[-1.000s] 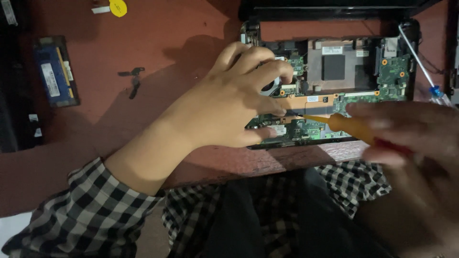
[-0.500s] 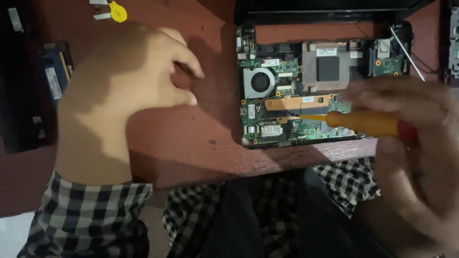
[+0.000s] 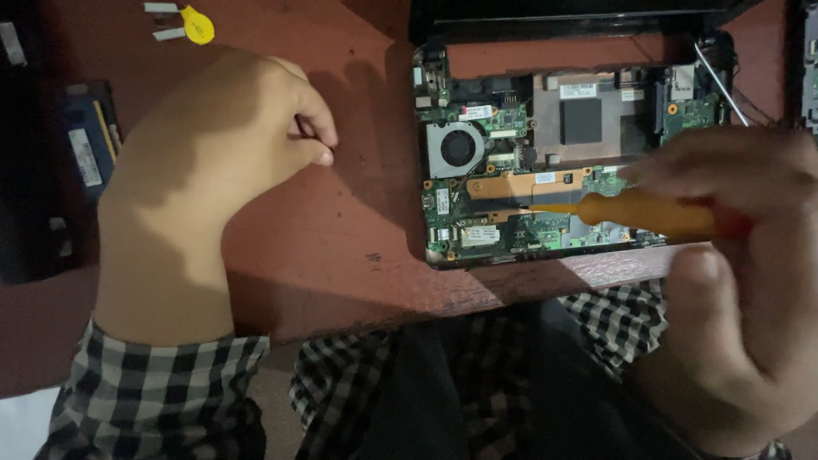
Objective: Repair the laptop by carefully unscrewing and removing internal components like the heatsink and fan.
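Opened laptop board [image 3: 545, 204] at near edge of red surface [image 3: 341, 255]; fan [image 3: 457, 149] exposed. Right hand [image 3: 750, 281] grips orange screwdriver [image 3: 648, 213], tip over copper strip: screw-work stage, judging. Left hand [image 3: 213, 162] curled, pinching something unseen. Next needs tip seated squarely

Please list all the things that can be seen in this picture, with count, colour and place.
Opened laptop base: one, green boards and copper plate, upper centre-right of the table.
Cooling fan: one, grey and black, left part of the laptop base.
Screwdriver: one, orange handle, over the laptop base.
Memory module: one, blue, far left.
Yellow pick: one, top left.
Table: one, reddish brown.
Checked sleeve: black and white, lower left.
Left hand: closed loosely, above the table, left of the laptop base.
Right hand: holds the screwdriver.
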